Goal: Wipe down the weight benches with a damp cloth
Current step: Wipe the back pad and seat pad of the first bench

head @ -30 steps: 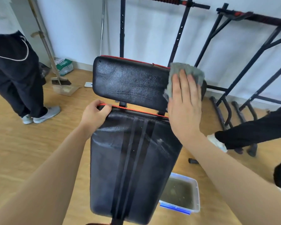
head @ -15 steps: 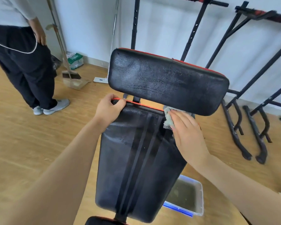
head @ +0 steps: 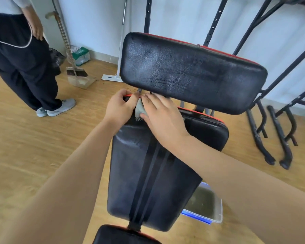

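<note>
A black weight bench with red trim fills the middle of the head view: a long back pad (head: 148, 173) and, above it, a raised head pad (head: 192, 73) with a damp sheen. My left hand (head: 119, 108) grips the top left corner of the back pad. My right hand (head: 162, 117) lies flat on a grey cloth (head: 139, 110) and presses it against the pad's top edge, right beside my left hand. Most of the cloth is hidden under my fingers.
A clear tub of murky water (head: 203, 206) sits on the wooden floor right of the bench. Black rack frames (head: 271, 134) stand at the right. A person (head: 23, 64) stands at the left, near a broom and dustpan (head: 77, 74) and a mop (head: 120, 50).
My right hand brought the cloth down from the head pad's right end to the back pad's top edge, then slid it left until it met my left hand. The left hand kept its grip.
</note>
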